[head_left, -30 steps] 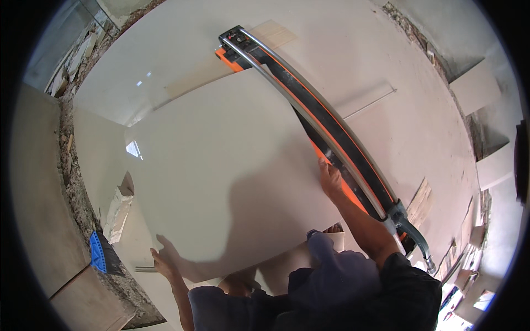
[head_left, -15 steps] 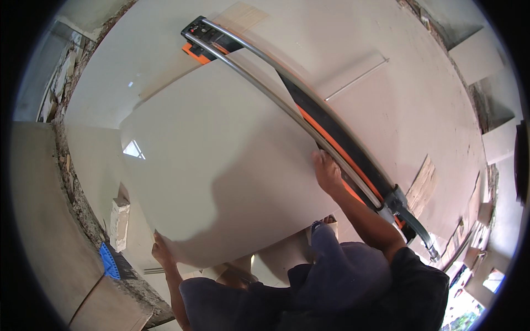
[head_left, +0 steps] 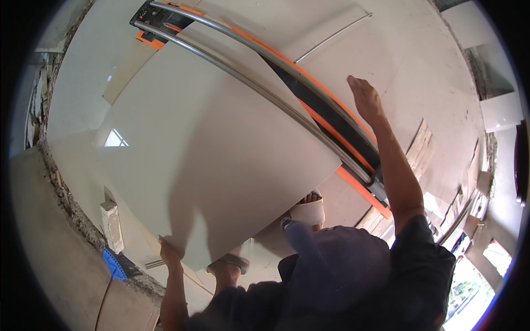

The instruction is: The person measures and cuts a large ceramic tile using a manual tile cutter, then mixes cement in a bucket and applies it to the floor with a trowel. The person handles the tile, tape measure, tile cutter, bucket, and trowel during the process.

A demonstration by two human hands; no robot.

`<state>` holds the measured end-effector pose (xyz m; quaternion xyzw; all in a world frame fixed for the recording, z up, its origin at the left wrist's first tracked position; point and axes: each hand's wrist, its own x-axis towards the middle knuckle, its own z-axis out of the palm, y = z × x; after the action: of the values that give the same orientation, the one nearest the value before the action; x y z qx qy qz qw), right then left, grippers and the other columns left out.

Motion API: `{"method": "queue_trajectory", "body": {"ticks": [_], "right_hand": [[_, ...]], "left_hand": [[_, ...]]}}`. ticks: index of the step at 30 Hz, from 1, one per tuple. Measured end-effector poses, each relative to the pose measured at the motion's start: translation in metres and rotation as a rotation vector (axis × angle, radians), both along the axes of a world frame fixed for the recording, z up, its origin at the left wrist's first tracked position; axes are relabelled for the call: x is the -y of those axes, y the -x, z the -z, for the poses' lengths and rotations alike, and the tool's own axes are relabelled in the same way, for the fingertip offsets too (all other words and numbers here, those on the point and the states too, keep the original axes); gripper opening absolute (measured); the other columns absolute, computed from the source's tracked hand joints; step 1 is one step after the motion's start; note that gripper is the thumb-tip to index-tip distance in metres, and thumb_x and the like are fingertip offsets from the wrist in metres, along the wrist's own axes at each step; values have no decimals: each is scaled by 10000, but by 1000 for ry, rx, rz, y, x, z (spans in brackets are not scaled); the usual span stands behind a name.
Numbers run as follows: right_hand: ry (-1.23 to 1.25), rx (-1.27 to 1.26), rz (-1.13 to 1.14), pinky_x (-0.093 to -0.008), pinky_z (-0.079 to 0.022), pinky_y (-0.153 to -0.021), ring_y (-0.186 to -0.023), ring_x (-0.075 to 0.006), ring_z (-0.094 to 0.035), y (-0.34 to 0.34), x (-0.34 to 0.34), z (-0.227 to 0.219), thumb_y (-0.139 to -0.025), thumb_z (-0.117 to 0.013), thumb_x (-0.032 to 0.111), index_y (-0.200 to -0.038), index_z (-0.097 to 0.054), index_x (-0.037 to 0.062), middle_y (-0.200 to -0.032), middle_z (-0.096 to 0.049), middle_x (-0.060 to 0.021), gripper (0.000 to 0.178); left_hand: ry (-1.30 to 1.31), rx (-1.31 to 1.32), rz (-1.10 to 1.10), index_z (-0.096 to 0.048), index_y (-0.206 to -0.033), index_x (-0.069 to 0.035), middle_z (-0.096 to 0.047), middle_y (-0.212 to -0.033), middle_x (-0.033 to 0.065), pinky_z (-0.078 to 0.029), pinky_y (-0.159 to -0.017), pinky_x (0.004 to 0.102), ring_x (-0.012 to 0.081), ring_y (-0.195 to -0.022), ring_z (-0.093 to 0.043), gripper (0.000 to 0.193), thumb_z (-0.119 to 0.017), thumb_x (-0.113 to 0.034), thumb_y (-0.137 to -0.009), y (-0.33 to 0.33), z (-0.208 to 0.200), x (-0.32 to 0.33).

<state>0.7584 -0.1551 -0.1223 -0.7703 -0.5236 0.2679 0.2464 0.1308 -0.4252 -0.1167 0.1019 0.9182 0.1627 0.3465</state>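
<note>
We find the right hand (head_left: 366, 101) now off the tile (head_left: 226, 149), unclenched, apparently leaving placement on the cutter (head_left: 331, 117) to the left hand (head_left: 170, 254), whose grip we cannot tell.

Left hand (head_left: 171, 255) touches the pale tile (head_left: 221, 154); right hand (head_left: 366, 100) hovers beside the cutter (head_left: 301, 90).
</note>
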Motion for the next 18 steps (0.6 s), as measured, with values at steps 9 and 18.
{"method": "queue_trajectory", "body": {"ticks": [9,18], "right_hand": [[290,-196,-225,-355,-429,-905,-1041,-262,-588,31,-72,57,-893,-481,516,-1166,-603,12,-1061,-649,-180,587],[175,-35,-308,-385,-457,-800,-885,-298,-624,59,-100,55,-898,-504,476,-973,-670,13,-897,-647,-195,497]], "left_hand": [[328,-223,397,-475,-1256,70,-553,-1209,203,-440,-905,379,308,-1102,-539,634,-352,-480,-965,-34,54,51],[21,-182,-55,-577,-1117,84,-603,-1028,249,-431,-855,416,364,-972,-565,670,-326,-514,-948,-124,37,49]]}}
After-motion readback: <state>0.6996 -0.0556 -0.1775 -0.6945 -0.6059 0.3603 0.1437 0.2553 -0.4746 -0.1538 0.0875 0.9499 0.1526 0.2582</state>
